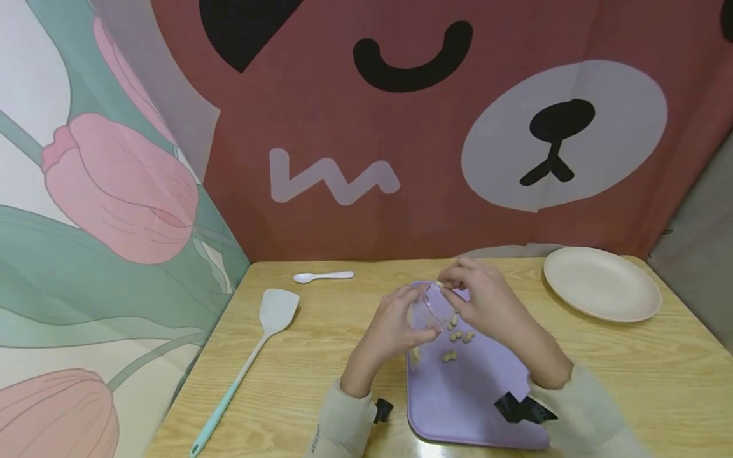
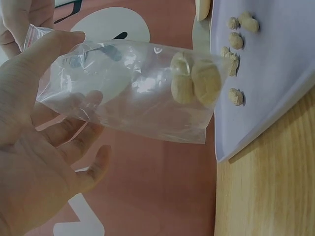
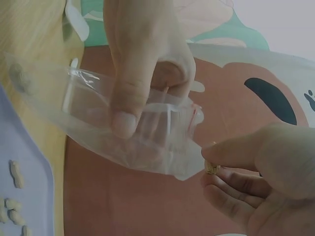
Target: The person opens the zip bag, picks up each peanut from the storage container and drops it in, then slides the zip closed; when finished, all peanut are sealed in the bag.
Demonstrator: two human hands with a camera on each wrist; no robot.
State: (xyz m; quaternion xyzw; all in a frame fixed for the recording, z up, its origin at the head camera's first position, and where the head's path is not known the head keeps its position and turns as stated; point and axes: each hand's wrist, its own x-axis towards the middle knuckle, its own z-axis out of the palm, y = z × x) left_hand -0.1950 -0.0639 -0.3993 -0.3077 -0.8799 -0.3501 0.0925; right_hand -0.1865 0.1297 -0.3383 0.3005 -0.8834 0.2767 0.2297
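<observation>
A clear zip-lock bag (image 2: 147,93) hangs over the tray, its upper part gripped between the thumb and fingers of my left hand (image 1: 394,324). At the bottom of the bag lie peanuts (image 2: 206,82) in their shells. Close by the bag's mouth, my right hand (image 1: 483,299) pinches a peanut (image 3: 212,167) between thumb and fingertips, most of it hidden by them. Beneath both hands is the purple tray (image 1: 458,407), with several loose peanuts (image 1: 450,357) scattered on it.
Left of the tray lies a spatula (image 1: 278,310) with a mint-green handle. A small white spoon (image 1: 325,276) rests near the table's back edge. At the back right sits a cream plate (image 1: 601,284). Printed cloth (image 1: 321,229) hangs behind the wooden table (image 1: 275,394).
</observation>
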